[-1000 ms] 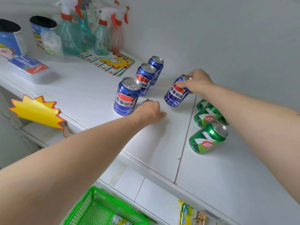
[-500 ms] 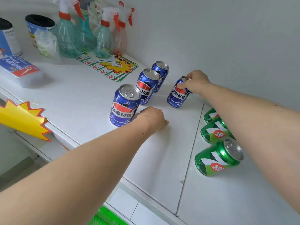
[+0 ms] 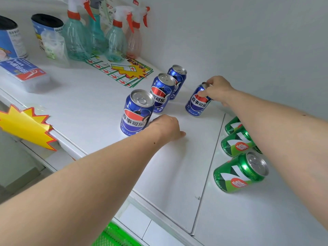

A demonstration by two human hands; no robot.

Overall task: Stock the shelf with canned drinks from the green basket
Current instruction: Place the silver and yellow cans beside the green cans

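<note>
Fingers (image 3: 204,94) right: gripping blue can (image 3: 197,103) top, upright on shelf (image 3: 177,166) | left hand (image 3: 166,127): curled, empty

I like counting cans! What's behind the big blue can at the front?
Behind the front blue can stand two more blue cans in a row toward the wall. The farthest one is partly covered, so its label can't be seen.
</note>
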